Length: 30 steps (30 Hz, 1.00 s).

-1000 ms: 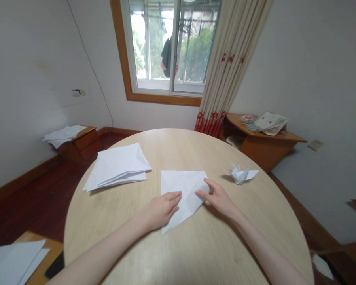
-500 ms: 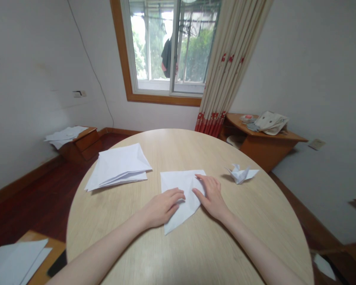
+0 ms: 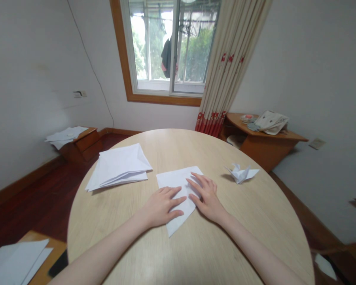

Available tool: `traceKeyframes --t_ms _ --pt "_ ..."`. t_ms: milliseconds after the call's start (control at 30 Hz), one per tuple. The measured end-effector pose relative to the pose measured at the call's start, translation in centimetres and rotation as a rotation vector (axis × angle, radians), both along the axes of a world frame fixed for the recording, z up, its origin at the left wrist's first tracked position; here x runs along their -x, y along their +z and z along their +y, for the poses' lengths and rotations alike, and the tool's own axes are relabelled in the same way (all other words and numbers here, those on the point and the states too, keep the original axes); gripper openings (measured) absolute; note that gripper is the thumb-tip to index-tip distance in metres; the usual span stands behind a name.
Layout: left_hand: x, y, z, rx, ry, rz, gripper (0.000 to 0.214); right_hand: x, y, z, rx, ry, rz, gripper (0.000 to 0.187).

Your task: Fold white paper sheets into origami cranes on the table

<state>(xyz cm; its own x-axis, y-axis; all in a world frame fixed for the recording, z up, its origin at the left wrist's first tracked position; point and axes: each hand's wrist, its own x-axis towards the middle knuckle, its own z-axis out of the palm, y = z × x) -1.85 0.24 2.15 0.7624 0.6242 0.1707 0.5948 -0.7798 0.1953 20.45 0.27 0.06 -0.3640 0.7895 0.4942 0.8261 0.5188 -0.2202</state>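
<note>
A white sheet of paper (image 3: 172, 179), with its near side tapering to a point, lies on the round wooden table (image 3: 178, 257) in front of me. My left hand (image 3: 165, 206) rests on its left part, palm down and fingers spread. On the right part lies my right hand (image 3: 204, 194), its fingers also apart and touching the paper. Parts of the sheet are hidden under both hands. Farther right on the tabletop sits a folded paper crane (image 3: 239, 173).
A stack of white paper (image 3: 121, 162) lies at the table's left. At the lower left, more sheets (image 3: 14, 261) rest on a wooden surface beside a dark object. A corner desk (image 3: 269, 144) holding a cloth bag (image 3: 272, 122) stands behind on the right, near the curtain (image 3: 225, 79).
The sheet has turned slightly counterclockwise, its left corner shifting left. My left hand's fingers have spread over it. The right hand has moved a little to the left.
</note>
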Motion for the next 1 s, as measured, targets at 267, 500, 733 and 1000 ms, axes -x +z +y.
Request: traceKeyframes --t_ms 267,500,733,1000 --pt "-0.3 0.2 -0.3 -0.042 0.052 0.046 0.054 0.0 -0.9 0.0 0.043 0.024 -0.085 0.069" --pt "-0.2 0.2 -0.4 -0.011 0.039 0.036 0.055 -0.2 -1.4 0.4 0.085 0.026 -0.089 0.072" --pt "0.1 -0.5 0.0 0.083 -0.012 -0.043 0.060 -0.4 -1.6 0.6 0.103 0.038 -0.086 0.077" --pt "0.3 -0.3 0.1 0.101 0.001 -0.047 0.059 -0.4 -1.7 0.7 0.107 0.019 -0.070 0.081"
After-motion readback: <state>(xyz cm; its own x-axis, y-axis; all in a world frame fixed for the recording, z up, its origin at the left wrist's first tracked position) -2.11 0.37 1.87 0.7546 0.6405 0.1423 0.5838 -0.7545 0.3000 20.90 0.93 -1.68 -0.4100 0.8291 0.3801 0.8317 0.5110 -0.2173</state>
